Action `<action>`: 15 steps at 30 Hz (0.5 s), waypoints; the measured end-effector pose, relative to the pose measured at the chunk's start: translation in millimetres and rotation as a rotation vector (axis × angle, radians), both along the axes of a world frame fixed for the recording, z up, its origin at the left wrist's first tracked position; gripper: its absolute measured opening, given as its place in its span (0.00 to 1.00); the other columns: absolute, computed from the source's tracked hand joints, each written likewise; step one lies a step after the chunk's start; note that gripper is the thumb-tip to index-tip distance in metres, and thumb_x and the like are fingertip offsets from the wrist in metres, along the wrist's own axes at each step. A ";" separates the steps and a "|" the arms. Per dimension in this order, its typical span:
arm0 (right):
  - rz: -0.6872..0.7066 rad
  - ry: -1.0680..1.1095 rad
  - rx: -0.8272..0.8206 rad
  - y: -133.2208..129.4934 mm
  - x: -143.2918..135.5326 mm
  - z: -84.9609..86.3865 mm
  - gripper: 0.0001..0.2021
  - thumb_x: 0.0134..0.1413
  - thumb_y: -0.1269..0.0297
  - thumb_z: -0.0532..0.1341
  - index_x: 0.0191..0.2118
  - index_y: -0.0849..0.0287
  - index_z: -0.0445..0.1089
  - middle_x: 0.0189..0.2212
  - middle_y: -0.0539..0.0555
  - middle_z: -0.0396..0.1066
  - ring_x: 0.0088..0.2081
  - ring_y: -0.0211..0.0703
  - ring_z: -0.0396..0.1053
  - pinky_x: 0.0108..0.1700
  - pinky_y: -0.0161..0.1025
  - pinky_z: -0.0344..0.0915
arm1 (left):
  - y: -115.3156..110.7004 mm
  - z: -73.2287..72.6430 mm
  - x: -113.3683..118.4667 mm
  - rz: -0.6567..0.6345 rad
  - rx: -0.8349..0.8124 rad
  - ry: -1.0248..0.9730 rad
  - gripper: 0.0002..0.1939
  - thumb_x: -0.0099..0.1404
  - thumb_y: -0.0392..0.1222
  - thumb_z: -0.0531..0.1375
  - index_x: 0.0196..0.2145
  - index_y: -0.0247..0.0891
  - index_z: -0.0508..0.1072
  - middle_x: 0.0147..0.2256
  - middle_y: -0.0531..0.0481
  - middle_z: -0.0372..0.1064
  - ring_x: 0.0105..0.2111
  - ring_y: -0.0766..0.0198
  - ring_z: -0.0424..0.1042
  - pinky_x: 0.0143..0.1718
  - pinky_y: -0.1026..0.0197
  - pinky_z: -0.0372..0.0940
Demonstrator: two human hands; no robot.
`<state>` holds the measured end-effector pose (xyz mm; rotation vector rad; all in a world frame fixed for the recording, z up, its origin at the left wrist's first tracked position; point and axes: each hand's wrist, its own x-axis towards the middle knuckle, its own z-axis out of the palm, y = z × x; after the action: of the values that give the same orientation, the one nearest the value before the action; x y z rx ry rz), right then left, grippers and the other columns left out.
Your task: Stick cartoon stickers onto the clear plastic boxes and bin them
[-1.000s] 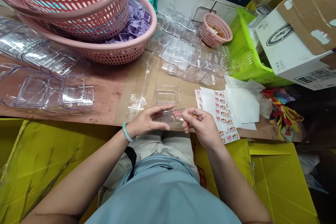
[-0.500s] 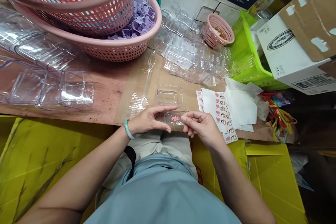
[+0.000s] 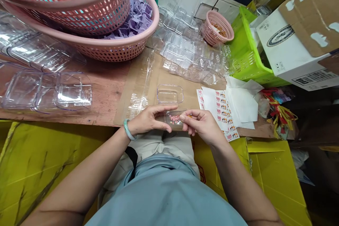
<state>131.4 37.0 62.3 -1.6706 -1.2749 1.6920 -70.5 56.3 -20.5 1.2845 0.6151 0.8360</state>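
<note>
A small clear plastic case with red lettering on its face is at the table's front edge. My left hand spans it from the left, thumb on the near side and fingers along the far side. My right hand is closed in a pinch at the case's right end, and a bit of orange sticker shows at its fingertips. Just beyond lies a clear tray-like plastic piece. Sticker sheets with cats and red print lie right of my right hand.
Pink baskets, the lower with purple pieces, stand back left. Clear plastic shells are heaped at the back; more cases lie left. A small pink basket, green crate and white box stand right.
The view has shifted slightly. Both hands keep nearly the same pose around the case, with the right fingertips still at its right end.
</note>
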 end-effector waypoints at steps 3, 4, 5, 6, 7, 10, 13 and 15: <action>0.008 0.003 -0.001 0.4 0.5 -1.4 0.19 0.43 0.48 0.69 0.31 0.61 0.72 0.18 0.47 0.70 0.16 0.29 0.61 0.17 0.27 0.56 | 0.0 -0.5 0.0 -0.003 -0.008 -0.005 0.38 0.44 0.36 0.73 0.55 0.41 0.71 0.56 0.44 0.67 0.59 0.51 0.63 0.64 0.48 0.54; 0.010 0.003 -0.001 0.6 0.4 -1.5 0.19 0.44 0.48 0.68 0.31 0.61 0.72 0.18 0.47 0.70 0.16 0.29 0.61 0.17 0.27 0.56 | 0.1 -0.6 -0.1 -0.003 -0.011 -0.007 0.38 0.44 0.36 0.73 0.55 0.42 0.71 0.57 0.44 0.67 0.59 0.51 0.63 0.64 0.48 0.54; 0.013 0.004 0.000 0.8 0.3 -1.4 0.18 0.44 0.49 0.68 0.31 0.61 0.72 0.18 0.47 0.70 0.16 0.29 0.61 0.17 0.27 0.56 | 0.1 -0.4 -0.2 -0.001 -0.013 -0.007 0.38 0.44 0.36 0.73 0.55 0.42 0.71 0.57 0.43 0.67 0.59 0.51 0.63 0.64 0.47 0.54; 0.015 0.003 0.002 1.0 0.0 -1.0 0.18 0.44 0.49 0.68 0.31 0.61 0.72 0.18 0.47 0.70 0.16 0.29 0.61 0.17 0.27 0.56 | 0.2 -0.2 -0.3 0.000 -0.014 -0.007 0.38 0.44 0.37 0.73 0.54 0.42 0.71 0.57 0.43 0.67 0.59 0.50 0.63 0.64 0.47 0.54; 0.017 0.001 0.002 1.2 -0.4 -0.6 0.18 0.44 0.48 0.68 0.31 0.61 0.72 0.18 0.47 0.70 0.16 0.29 0.61 0.17 0.27 0.56 | 0.2 0.2 -0.4 0.002 -0.016 -0.007 0.38 0.44 0.37 0.73 0.54 0.42 0.71 0.57 0.43 0.67 0.59 0.50 0.63 0.64 0.47 0.54; 0.011 -0.008 0.000 1.7 -1.7 0.8 0.19 0.43 0.48 0.68 0.30 0.61 0.72 0.18 0.47 0.70 0.16 0.29 0.61 0.17 0.27 0.55 | 0.3 1.5 -0.4 0.005 -0.019 -0.003 0.38 0.43 0.37 0.73 0.54 0.42 0.71 0.56 0.43 0.67 0.59 0.51 0.64 0.64 0.46 0.54; 0.003 -0.018 -0.001 1.6 -2.5 1.1 0.20 0.42 0.47 0.68 0.30 0.61 0.72 0.18 0.48 0.70 0.16 0.29 0.60 0.17 0.28 0.55 | 0.7 2.0 -0.4 0.005 -0.014 0.005 0.38 0.43 0.37 0.74 0.53 0.42 0.72 0.56 0.43 0.67 0.59 0.50 0.63 0.64 0.47 0.54; 0.000 -0.029 0.001 0.9 -2.8 0.9 0.19 0.42 0.47 0.69 0.30 0.60 0.72 0.18 0.47 0.70 0.16 0.29 0.60 0.16 0.28 0.55 | 1.2 1.7 -0.8 0.002 -0.007 0.008 0.37 0.43 0.37 0.74 0.53 0.42 0.72 0.56 0.43 0.67 0.59 0.50 0.63 0.64 0.47 0.54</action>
<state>128.6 37.9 63.2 -1.7007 -1.2884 1.6731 -71.3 57.5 -18.8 1.2824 0.6251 0.8296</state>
